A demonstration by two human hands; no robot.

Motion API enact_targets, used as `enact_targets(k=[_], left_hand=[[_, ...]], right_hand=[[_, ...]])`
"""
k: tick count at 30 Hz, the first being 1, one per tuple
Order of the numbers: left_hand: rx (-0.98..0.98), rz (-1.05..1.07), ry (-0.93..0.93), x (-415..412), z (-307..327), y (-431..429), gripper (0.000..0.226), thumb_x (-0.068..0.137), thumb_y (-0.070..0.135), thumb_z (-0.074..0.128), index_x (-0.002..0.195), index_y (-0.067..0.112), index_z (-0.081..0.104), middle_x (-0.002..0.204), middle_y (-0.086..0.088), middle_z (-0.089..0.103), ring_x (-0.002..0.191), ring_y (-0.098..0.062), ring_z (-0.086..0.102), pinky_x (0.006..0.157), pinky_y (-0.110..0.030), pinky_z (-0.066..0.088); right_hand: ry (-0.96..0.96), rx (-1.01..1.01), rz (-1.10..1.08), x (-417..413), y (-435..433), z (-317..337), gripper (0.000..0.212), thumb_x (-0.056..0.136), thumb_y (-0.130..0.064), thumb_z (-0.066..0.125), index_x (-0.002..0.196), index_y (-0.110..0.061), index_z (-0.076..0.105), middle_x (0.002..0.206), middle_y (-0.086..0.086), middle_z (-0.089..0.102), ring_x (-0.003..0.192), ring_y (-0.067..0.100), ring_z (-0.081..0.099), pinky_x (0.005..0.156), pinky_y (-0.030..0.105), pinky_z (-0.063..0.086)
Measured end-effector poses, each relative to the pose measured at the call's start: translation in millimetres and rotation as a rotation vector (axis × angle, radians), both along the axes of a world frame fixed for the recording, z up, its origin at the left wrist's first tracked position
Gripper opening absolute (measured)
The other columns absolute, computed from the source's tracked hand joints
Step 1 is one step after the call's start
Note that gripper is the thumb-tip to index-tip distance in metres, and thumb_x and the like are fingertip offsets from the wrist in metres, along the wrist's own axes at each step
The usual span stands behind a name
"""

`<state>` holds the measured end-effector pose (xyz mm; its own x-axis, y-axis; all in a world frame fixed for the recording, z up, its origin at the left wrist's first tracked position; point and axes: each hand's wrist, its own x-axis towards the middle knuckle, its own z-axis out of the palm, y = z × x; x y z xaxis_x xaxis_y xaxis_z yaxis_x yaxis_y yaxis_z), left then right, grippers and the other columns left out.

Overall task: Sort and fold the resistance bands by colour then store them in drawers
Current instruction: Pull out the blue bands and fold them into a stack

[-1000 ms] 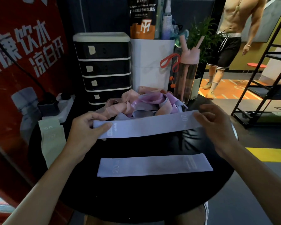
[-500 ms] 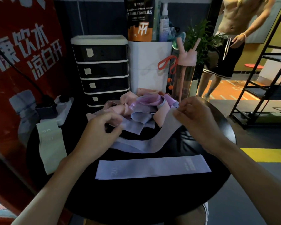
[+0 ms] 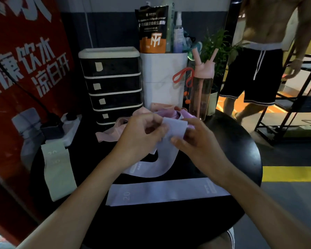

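Note:
Both hands hold one lavender resistance band [image 3: 166,159] above the round black table [image 3: 237,159]. My left hand [image 3: 142,137] and my right hand [image 3: 194,141] pinch its two ends together, and its middle sags in a loop onto the table. A second lavender band [image 3: 162,193] marked 20 lies flat nearer to me. A pale green band [image 3: 57,171] lies at the table's left edge. A heap of pink and purple bands [image 3: 115,132] sits behind my hands, partly hidden. The black drawer unit [image 3: 113,85] with several shut drawers stands at the back.
A white bin [image 3: 162,81] with a powder pouch and a spray bottle stands beside the drawers. A pink water bottle [image 3: 202,90] is right of it. A power strip [image 3: 65,126] lies at the back left. A person in black shorts [image 3: 255,78] walks by a metal rack on the right.
The band was stretched flat between my hands a second ago. My hands have since come together, bringing its two ends to meet, and the middle now droops in a loop.

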<state>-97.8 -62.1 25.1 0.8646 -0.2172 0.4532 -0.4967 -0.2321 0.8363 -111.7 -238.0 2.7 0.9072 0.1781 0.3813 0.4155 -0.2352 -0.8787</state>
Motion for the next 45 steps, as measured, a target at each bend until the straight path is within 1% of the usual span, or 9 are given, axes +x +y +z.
enact_targets(k=[3,8,11,17,25,30,34,40,45], left_hand=[[-0.102,0.034,0.014,-1.7,7.1,-4.4,0.025,0.094,0.001,0.062,0.079,0.02,0.067,0.065,0.011,0.066,0.056,0.0,0.057,0.056,-0.018,0.044],[-0.125,-0.003,0.012,-5.4,16.1,-4.0,0.02,0.091,0.003,0.067,0.087,0.022,0.07,0.07,0.014,0.071,0.064,0.002,0.063,0.061,-0.017,0.048],[-0.2,0.077,-0.007,-2.9,20.3,-6.3,0.009,0.091,0.003,0.067,0.086,0.01,0.069,0.062,0.01,0.067,0.053,0.0,0.057,0.054,-0.016,0.045],[-0.361,0.247,-0.014,3.9,33.1,-3.9,0.013,0.095,0.005,0.063,0.082,0.003,0.062,0.052,0.0,0.056,0.044,-0.014,0.047,0.047,-0.027,0.042],[-0.511,0.382,0.029,9.8,46.2,9.5,0.011,0.095,0.008,0.06,0.093,-0.003,0.062,0.065,-0.012,0.061,0.049,-0.015,0.055,0.048,-0.026,0.049],[-0.579,0.416,0.065,6.2,49.8,17.1,0.014,0.096,0.008,0.059,0.101,-0.004,0.061,0.064,-0.01,0.059,0.046,-0.012,0.054,0.044,-0.022,0.048],[-0.573,0.461,0.052,3.5,43.3,25.6,0.019,0.096,0.007,0.06,0.105,-0.01,0.058,0.065,-0.012,0.058,0.045,-0.013,0.054,0.042,-0.021,0.048],[-0.538,0.477,0.053,-4.6,21.2,37.8,0.005,0.096,0.005,0.061,0.096,0.001,0.057,0.066,-0.014,0.059,0.044,-0.013,0.057,0.043,-0.025,0.05],[-0.517,0.511,0.054,-11.5,-2.6,50.2,0.013,0.097,0.006,0.059,0.086,0.005,0.052,0.054,0.001,0.057,0.044,-0.013,0.057,0.046,-0.027,0.053]], right_hand=[[0.018,-0.074,-0.033,-1.2,5.0,-6.2,0.022,0.095,-0.019,0.06,0.091,0.003,0.063,0.084,0.019,0.066,0.069,0.018,0.06,0.064,0.033,0.05],[0.015,0.029,0.015,-2.9,14.8,-0.4,0.022,0.1,-0.014,0.051,0.091,0.005,0.059,0.079,0.018,0.06,0.065,0.019,0.051,0.061,0.035,0.043],[0.068,0.137,0.059,0.1,17.9,0.6,0.025,0.101,-0.018,0.051,0.102,0.007,0.057,0.1,0.032,0.061,0.084,0.037,0.06,0.076,0.048,0.051],[0.166,0.218,0.149,3.5,21.2,10.7,0.03,0.093,-0.004,0.062,0.121,0.001,0.054,0.11,0.015,0.072,0.103,0.028,0.07,0.094,0.05,0.054],[0.101,0.155,0.082,6.8,13.3,19.4,0.023,0.095,-0.013,0.06,0.118,-0.009,0.058,0.111,0.005,0.069,0.099,0.02,0.069,0.089,0.046,0.057],[0.192,0.216,0.266,3.8,5.9,16.7,0.048,0.083,-0.014,0.072,0.125,-0.021,0.05,0.116,0.008,0.069,0.099,0.026,0.07,0.085,0.043,0.059],[0.047,-0.166,0.271,4.5,-4.6,11.0,0.077,0.076,-0.012,0.082,0.132,-0.043,0.038,0.111,-0.019,0.058,0.103,0.009,0.062,0.085,0.034,0.058],[0.012,-0.297,0.224,4.5,-19.8,5.5,0.055,0.08,0.003,0.068,0.117,-0.034,0.05,0.101,-0.004,0.058,0.077,0.011,0.061,0.063,0.023,0.048],[0.004,-0.462,0.239,6.8,-42.4,-6.6,0.045,0.08,-0.002,0.073,0.105,-0.036,0.057,0.091,-0.022,0.054,0.066,0.004,0.05,0.06,0.012,0.039]])
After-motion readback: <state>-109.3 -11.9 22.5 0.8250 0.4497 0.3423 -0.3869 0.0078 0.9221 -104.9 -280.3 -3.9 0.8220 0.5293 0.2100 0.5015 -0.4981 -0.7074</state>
